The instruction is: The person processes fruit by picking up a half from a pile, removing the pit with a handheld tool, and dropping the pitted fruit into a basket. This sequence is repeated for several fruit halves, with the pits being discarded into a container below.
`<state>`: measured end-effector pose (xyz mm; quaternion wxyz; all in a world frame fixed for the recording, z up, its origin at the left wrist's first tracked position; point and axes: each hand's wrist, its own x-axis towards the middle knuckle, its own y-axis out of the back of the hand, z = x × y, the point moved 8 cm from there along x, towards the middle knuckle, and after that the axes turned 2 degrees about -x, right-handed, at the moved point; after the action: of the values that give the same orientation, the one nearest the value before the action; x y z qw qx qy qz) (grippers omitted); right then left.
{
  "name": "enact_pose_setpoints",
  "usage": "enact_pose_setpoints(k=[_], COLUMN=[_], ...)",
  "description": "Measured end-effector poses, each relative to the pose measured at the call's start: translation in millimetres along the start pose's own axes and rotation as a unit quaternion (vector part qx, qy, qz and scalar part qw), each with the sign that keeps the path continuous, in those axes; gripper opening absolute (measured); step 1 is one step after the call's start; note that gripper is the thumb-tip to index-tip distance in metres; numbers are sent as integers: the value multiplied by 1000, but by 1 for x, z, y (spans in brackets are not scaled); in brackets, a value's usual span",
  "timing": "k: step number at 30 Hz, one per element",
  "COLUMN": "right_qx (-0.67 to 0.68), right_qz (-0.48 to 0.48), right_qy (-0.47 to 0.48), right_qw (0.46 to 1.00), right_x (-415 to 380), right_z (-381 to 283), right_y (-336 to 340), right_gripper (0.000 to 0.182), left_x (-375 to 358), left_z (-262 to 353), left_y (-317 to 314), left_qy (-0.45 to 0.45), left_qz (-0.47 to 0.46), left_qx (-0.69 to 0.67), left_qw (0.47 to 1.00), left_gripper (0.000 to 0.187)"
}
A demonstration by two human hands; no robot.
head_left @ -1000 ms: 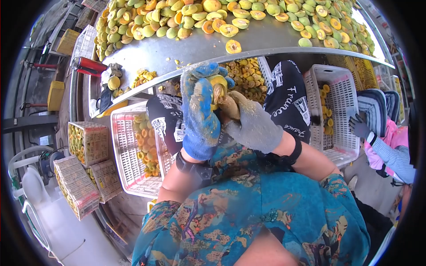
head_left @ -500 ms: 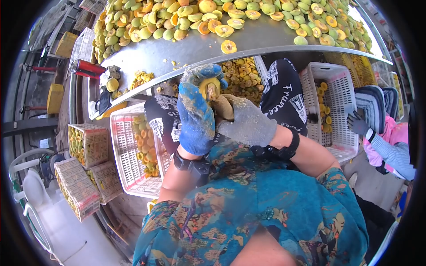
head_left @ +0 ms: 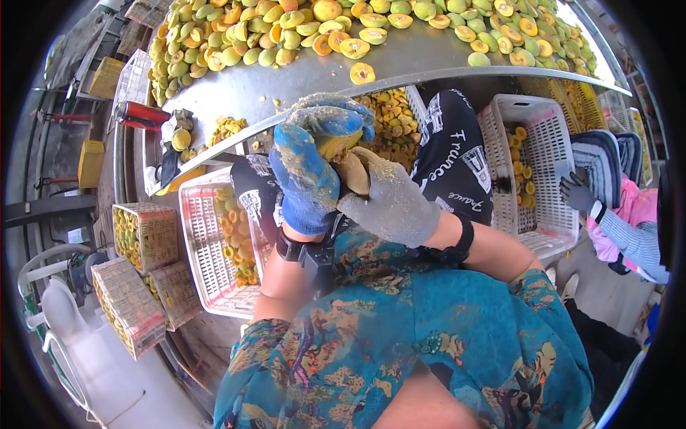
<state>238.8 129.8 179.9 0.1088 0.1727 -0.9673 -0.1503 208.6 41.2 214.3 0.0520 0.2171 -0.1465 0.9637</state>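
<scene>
My left hand [head_left: 306, 168], in a blue glove with a dirt-caked palm and fingers, is curled around a yellow, peach-like fruit half [head_left: 339, 146]. The fingers cover most of the fruit. Close against it is my right hand [head_left: 394, 200], in a grey glove, closed around a short brown tool with a wooden-looking handle [head_left: 353, 174]. The tool's working end is hidden at the fruit. Both hands are held over my lap, just in front of the metal table's edge [head_left: 400, 80].
Halved fruit [head_left: 271, 32] is heaped on the metal table. White crates with fruit halves stand left [head_left: 207, 247] and right [head_left: 547, 171] of my legs. A red cylinder [head_left: 143, 114] lies at the table's left. A co-worker's gloved hand [head_left: 575, 191] is by the right crate.
Both hands have shifted slightly left, still together. My left hand has turned, so its fingers now cover more of the fruit half, whose cut face showed before.
</scene>
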Motion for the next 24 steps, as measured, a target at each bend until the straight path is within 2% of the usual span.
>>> enact_pose_setpoints(k=[1,3,5,6,8,9,11,12,15,18,20,22,24], right_qx=[-4,-9,96,97,110,112,134,135,115,150,140,98,57], right_qz=[23,49,41,40,-23,-24,-58,-60,-86,-113,-200,-185,-168], right_qy=[-11,-24,14,14,-34,-36,-66,-67,-61,-77,-118,-94,-69], right_qw=[1000,998,994,994,993,993,987,987,988,979,963,973,982], right_x=[0,0,0,1,2,2,2,2,3,3,1,3,3], right_z=[5,9,0,-2,1,4,12,14,16,23,28,30,32], right_y=[1,5,8,11,5,4,-3,-3,-7,-11,-18,-17,-17], right_gripper=[40,43,45,45,43,43,38,38,31,28,18,23,28], left_x=[5,12,13,14,14,14,14,14,10,9,9,9,10], left_z=[-5,-3,-12,-11,-20,-23,-34,-34,-30,-34,-38,-36,-29], left_y=[1,-3,-1,0,-2,-1,0,5,5,9,12,9,12], left_qy=[15,-6,48,48,104,107,130,123,132,117,114,110,81], left_qz=[12,18,41,42,35,37,40,38,7,-20,-42,-67,-51], left_qx=[-72,-76,-160,-159,-245,-244,-349,-282,-247,-233,-243,-251,13], left_qw=[997,997,985,985,963,963,927,951,960,965,962,959,995], left_gripper=[63,62,61,61,61,61,61,61,59,60,60,60,59])
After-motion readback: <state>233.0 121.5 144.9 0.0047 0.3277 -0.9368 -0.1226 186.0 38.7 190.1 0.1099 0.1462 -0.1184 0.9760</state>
